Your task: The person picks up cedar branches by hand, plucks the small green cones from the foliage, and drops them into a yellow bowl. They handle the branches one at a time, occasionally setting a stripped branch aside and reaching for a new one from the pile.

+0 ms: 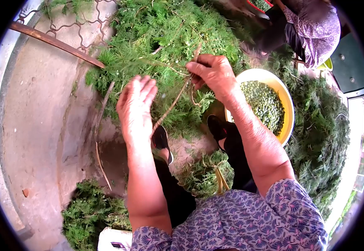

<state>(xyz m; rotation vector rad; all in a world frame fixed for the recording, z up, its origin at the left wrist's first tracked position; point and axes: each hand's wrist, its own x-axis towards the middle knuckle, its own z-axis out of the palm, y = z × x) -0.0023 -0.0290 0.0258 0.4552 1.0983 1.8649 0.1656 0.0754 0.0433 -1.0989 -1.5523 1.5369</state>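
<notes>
My right hand [214,76] is closed around a thin brown branch [173,105]. The branch slants from above that hand down toward my left wrist, and a side twig curls below the fingers. My left hand [136,106] is to the left with its fingers stretched out and slightly blurred, and nothing shows in it. Just above its fingertips is a blurred green sprig [134,62]. Beneath both hands spreads a heap of feathery green conifer cuttings [148,31]. Beside my right forearm stands a yellow tub [290,106] holding many small green berries [263,102].
A person in a patterned top [315,33] sits at the upper right, near a red-rimmed container [257,6]. More cuttings [320,138] lie along the right and lower left [90,209]. A rusty metal bar [56,44] juts in from the left over concrete [35,138].
</notes>
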